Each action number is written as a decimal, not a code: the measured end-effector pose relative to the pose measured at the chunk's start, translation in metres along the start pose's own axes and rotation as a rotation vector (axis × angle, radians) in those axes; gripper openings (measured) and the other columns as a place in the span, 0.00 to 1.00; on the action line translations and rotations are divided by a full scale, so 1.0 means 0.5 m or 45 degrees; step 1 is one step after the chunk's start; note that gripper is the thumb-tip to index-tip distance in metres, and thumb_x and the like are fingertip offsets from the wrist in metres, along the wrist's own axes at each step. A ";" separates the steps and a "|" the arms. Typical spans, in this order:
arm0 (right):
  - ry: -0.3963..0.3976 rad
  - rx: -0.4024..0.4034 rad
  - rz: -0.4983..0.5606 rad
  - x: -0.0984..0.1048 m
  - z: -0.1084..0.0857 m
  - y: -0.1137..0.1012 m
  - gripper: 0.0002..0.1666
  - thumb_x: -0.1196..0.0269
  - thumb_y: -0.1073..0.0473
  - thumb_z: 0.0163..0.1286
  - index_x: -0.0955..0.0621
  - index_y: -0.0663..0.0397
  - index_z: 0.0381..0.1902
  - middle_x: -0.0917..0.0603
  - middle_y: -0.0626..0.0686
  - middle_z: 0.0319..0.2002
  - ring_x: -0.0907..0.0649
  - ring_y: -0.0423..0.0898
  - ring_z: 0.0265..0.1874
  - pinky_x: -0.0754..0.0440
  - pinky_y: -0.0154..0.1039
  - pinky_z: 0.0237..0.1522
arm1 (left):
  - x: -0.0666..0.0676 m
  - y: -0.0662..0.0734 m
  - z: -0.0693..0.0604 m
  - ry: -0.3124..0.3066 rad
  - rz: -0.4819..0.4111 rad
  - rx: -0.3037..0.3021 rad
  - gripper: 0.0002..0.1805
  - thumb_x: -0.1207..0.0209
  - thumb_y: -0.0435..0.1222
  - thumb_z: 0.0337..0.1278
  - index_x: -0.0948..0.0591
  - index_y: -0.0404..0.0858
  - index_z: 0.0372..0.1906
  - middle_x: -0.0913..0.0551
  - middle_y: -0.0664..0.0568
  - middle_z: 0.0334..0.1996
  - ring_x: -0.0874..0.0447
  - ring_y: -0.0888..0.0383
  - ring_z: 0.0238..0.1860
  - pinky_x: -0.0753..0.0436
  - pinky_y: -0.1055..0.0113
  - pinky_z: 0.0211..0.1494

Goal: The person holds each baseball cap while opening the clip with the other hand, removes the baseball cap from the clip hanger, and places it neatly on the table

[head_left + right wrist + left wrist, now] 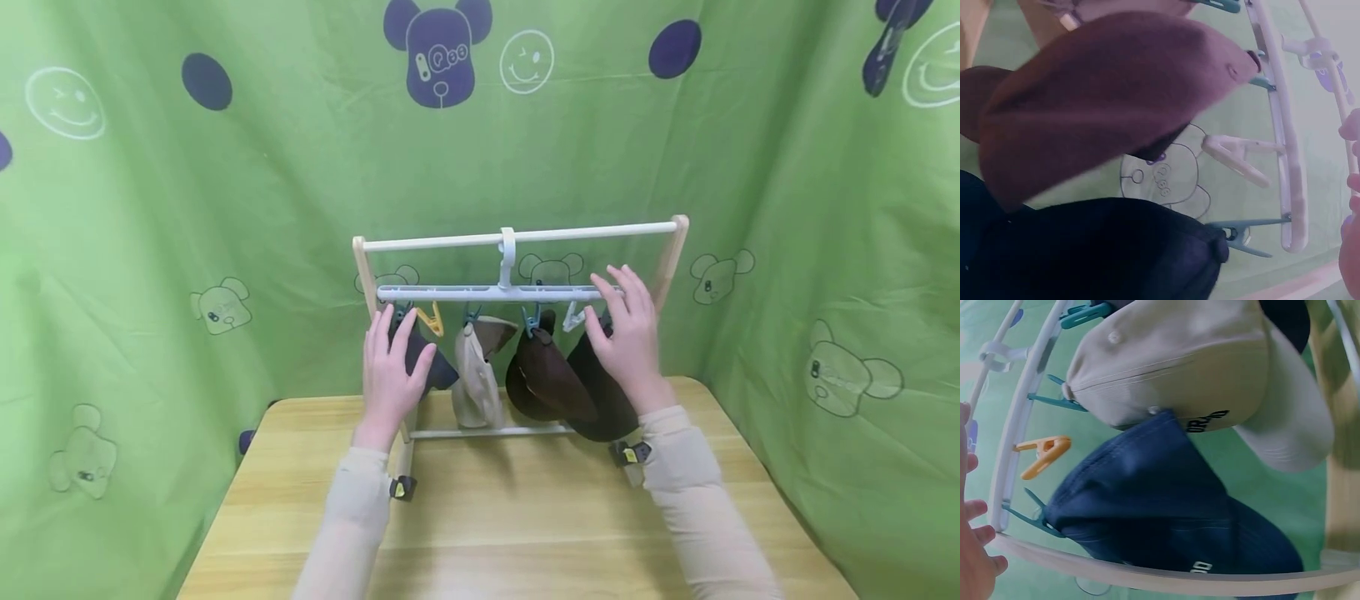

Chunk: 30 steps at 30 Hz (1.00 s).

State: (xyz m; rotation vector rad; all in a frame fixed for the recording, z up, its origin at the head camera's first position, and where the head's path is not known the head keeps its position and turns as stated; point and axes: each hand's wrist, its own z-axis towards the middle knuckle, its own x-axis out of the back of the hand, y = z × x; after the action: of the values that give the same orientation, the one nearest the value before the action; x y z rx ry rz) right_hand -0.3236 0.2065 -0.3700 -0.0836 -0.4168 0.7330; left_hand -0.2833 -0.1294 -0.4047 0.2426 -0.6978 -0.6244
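A pale blue clip hanger [465, 294] hangs by its hook [507, 260] from a small rack's white top rod [600, 232]. Teal clips [532, 320] on it hold a navy cap [1141, 494], a beige cap [472, 387], a brown cap [542, 379] and a dark cap [1110, 250]. An orange clip [1046, 455] and a white clip [1238, 156] grip nothing. My left hand [392, 367] is near the hanger's left end, fingers extended, in front of the navy cap. By the right end, my right hand [628, 342] spreads its fingers; contact with the bar is unclear.
The rack has wooden side posts [670, 265] and a low white crossbar [525, 431], and stands on a wood-grain table [480, 517]. Green patterned cloth [300, 167] encloses the back and both sides. Each wrist wears a small dark device [403, 487].
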 end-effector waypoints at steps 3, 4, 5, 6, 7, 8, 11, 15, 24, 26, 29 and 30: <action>0.034 0.007 0.036 -0.008 -0.008 -0.008 0.26 0.38 0.63 0.61 0.21 0.60 0.58 0.24 0.64 0.62 0.31 0.61 0.68 0.39 0.58 0.73 | -0.003 -0.004 -0.013 0.015 -0.029 0.014 0.31 0.46 0.48 0.64 0.32 0.45 0.70 0.40 0.37 0.73 0.45 0.36 0.74 0.46 0.41 0.77; 0.040 0.012 0.047 -0.010 -0.010 -0.011 0.25 0.38 0.63 0.61 0.21 0.60 0.58 0.23 0.64 0.61 0.30 0.61 0.67 0.39 0.58 0.73 | -0.004 -0.005 -0.017 0.021 -0.036 0.015 0.30 0.46 0.48 0.64 0.31 0.45 0.70 0.40 0.38 0.73 0.45 0.36 0.74 0.45 0.41 0.76; 0.050 0.020 0.055 -0.012 -0.012 -0.015 0.25 0.38 0.63 0.60 0.21 0.61 0.57 0.23 0.64 0.60 0.30 0.62 0.66 0.39 0.58 0.72 | -0.005 -0.006 -0.021 0.023 -0.043 0.019 0.30 0.46 0.48 0.64 0.31 0.45 0.70 0.39 0.38 0.73 0.44 0.36 0.74 0.44 0.41 0.76; 0.059 0.030 0.063 -0.014 -0.014 -0.018 0.24 0.38 0.63 0.61 0.20 0.61 0.56 0.22 0.65 0.60 0.29 0.63 0.66 0.38 0.59 0.72 | -0.006 -0.007 -0.025 0.026 -0.046 0.020 0.30 0.46 0.48 0.64 0.31 0.45 0.70 0.39 0.38 0.73 0.44 0.36 0.74 0.43 0.40 0.75; 0.065 0.039 0.071 -0.016 -0.016 -0.022 0.23 0.39 0.63 0.61 0.20 0.62 0.56 0.22 0.65 0.59 0.28 0.63 0.65 0.38 0.59 0.72 | -0.007 -0.008 -0.029 0.029 -0.049 0.023 0.30 0.45 0.47 0.64 0.31 0.45 0.70 0.39 0.38 0.73 0.44 0.36 0.73 0.43 0.40 0.75; 0.069 0.047 0.079 -0.017 -0.018 -0.025 0.23 0.39 0.63 0.61 0.20 0.62 0.55 0.22 0.65 0.58 0.28 0.64 0.64 0.37 0.59 0.71 | -0.008 -0.009 -0.034 0.029 -0.052 0.028 0.30 0.45 0.47 0.64 0.31 0.45 0.70 0.38 0.38 0.73 0.43 0.36 0.73 0.43 0.40 0.75; 0.078 0.072 0.110 -0.022 -0.024 -0.035 0.22 0.39 0.63 0.62 0.20 0.63 0.54 0.21 0.66 0.56 0.27 0.64 0.63 0.35 0.60 0.70 | -0.011 -0.013 -0.047 0.037 -0.074 0.043 0.30 0.44 0.46 0.64 0.31 0.44 0.69 0.38 0.36 0.72 0.43 0.36 0.74 0.42 0.39 0.75; 0.076 0.096 0.154 -0.031 -0.031 -0.049 0.22 0.40 0.64 0.62 0.20 0.63 0.55 0.21 0.67 0.55 0.26 0.64 0.61 0.33 0.55 0.69 | -0.015 -0.017 -0.060 0.045 -0.100 0.060 0.29 0.43 0.45 0.64 0.30 0.43 0.69 0.37 0.34 0.71 0.42 0.36 0.73 0.39 0.39 0.73; 0.054 0.143 0.206 -0.064 -0.045 -0.086 0.22 0.38 0.67 0.60 0.20 0.63 0.54 0.19 0.66 0.53 0.24 0.65 0.57 0.30 0.55 0.66 | -0.027 -0.029 -0.086 0.053 -0.123 0.106 0.29 0.43 0.44 0.64 0.29 0.43 0.68 0.36 0.35 0.70 0.37 0.37 0.70 0.33 0.38 0.69; 0.047 0.159 0.213 -0.072 -0.048 -0.095 0.22 0.38 0.66 0.60 0.19 0.63 0.54 0.19 0.66 0.52 0.23 0.65 0.56 0.30 0.56 0.65 | -0.030 -0.032 -0.092 0.053 -0.128 0.125 0.29 0.43 0.44 0.64 0.29 0.43 0.68 0.36 0.35 0.71 0.37 0.37 0.70 0.32 0.38 0.69; 0.022 0.192 0.226 -0.083 -0.052 -0.109 0.21 0.37 0.66 0.60 0.19 0.62 0.53 0.19 0.65 0.52 0.22 0.65 0.55 0.28 0.55 0.64 | -0.032 -0.037 -0.100 0.044 -0.131 0.148 0.29 0.43 0.44 0.64 0.30 0.43 0.69 0.36 0.36 0.70 0.37 0.37 0.69 0.32 0.39 0.69; 0.012 0.208 0.227 -0.086 -0.053 -0.113 0.21 0.37 0.66 0.60 0.19 0.62 0.53 0.19 0.65 0.52 0.22 0.64 0.55 0.28 0.54 0.64 | -0.033 -0.039 -0.103 0.039 -0.134 0.156 0.29 0.43 0.45 0.64 0.30 0.43 0.69 0.35 0.36 0.70 0.37 0.37 0.69 0.33 0.39 0.69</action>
State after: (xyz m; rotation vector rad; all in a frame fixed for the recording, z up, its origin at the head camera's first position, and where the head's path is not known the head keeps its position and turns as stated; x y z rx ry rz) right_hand -0.3059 0.1376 -0.3968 0.0301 -0.3421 0.9398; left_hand -0.2678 -0.1344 -0.4598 0.4038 -0.6979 -0.6779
